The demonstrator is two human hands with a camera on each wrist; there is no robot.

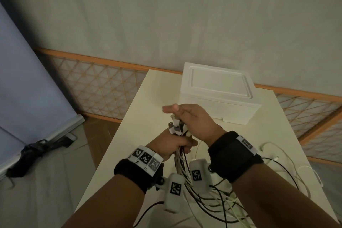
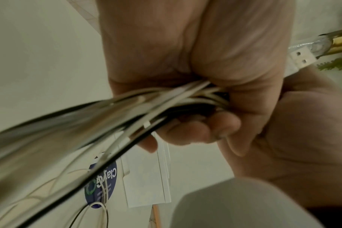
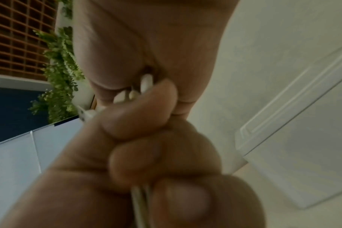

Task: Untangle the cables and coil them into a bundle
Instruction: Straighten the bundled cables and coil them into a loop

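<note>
A bunch of white and black cables (image 1: pixel 182 161) is gathered upright above the cream table (image 1: pixel 140 109). My left hand (image 1: pixel 172 146) grips the bunch in a fist (image 2: pixel 215 95), with USB plugs (image 1: pixel 174 128) sticking out above it. My right hand (image 1: pixel 187 116) sits directly above the left and holds the plug ends (image 3: pixel 144 83) with curled fingers; its index finger points left. Below the hands the cables (image 1: pixel 222 205) trail down in loose tangled loops over the table's near right part.
A white box (image 1: pixel 218 94) with a recessed lid stands on the table just behind my hands. A white cable end (image 1: pixel 275 158) lies to the right. A lattice screen (image 1: pixel 103 87) and a wall stand behind the table; floor lies to the left.
</note>
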